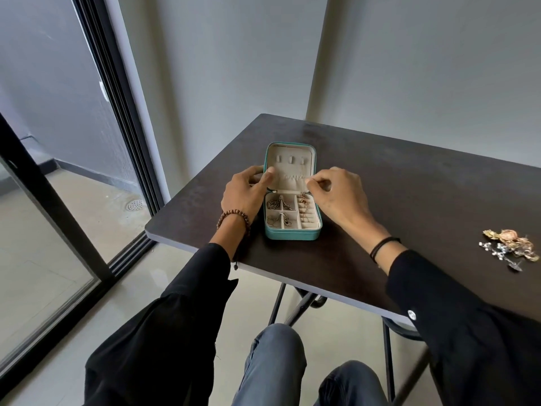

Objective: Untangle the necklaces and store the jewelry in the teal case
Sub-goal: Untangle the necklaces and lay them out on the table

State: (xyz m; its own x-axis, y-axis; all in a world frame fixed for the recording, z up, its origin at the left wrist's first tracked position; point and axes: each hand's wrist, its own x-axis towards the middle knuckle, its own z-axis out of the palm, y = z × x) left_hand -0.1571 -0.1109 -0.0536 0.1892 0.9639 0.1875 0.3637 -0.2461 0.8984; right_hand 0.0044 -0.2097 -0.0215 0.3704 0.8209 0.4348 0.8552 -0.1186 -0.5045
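1. The teal case [292, 234] was laid open on the table [409, 186] between the two hands, with its lid [289, 155] stood upright.
2. The lid's edge was gripped by the left hand [246, 191], thumb laid on the pale lining and fingers curled behind. The lid was most likely being steadied so it would not tip while a chain was fitted.
3. The right hand [336, 194] was drawn into a narrow pinch at the lid's other edge. A fine rose-gold chain [305, 202] appeared to be held in its fingertips, though the strand was too thin there for this to be sure.
4. Below that hand, the chain was seen trailing down into the compartments nearest it. It was probably being held high so that it hung straight and free of knots.
5. Silver necklaces [273, 205] were already coiled in separate compartments beside the left wrist, apparently kept apart to prevent fresh tangling.
6. A pile of jewelry [509, 244] was left on the table well out beyond the right forearm, not yet stored, so the task was judged only partly done.
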